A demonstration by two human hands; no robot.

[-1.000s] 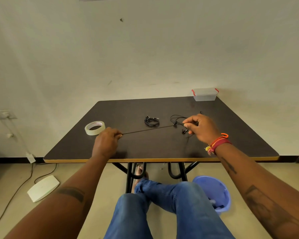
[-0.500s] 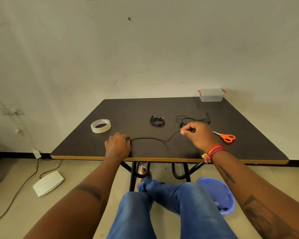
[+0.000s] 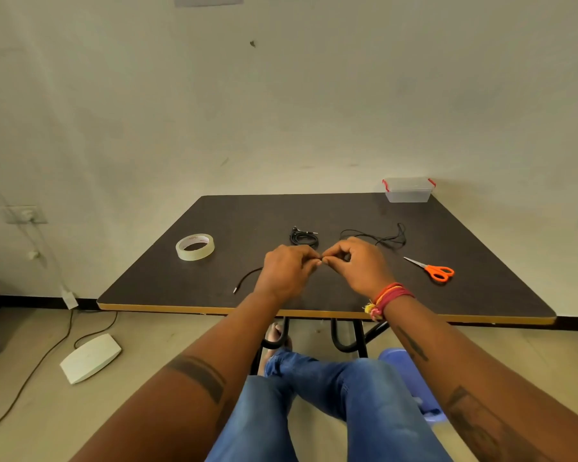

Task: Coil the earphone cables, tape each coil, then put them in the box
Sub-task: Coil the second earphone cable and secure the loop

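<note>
My left hand and my right hand meet fingertip to fingertip over the middle of the dark table, both pinching a black earphone cable. Its plug end trails out to the left of my left hand. The other end of the cable lies loose behind my right hand. A coiled black earphone rests just beyond my hands. The tape roll lies at the left. The clear box with red clips stands at the far right corner.
Orange-handled scissors lie on the table right of my right hand. Below the table are my crossed legs in jeans, a blue tub and a white device with cables on the floor. A wall stands directly behind the table.
My hands have come together from about a forearm apart. The stretch of cable between them has gone, and the plug end now trails free to the left of my left hand.
</note>
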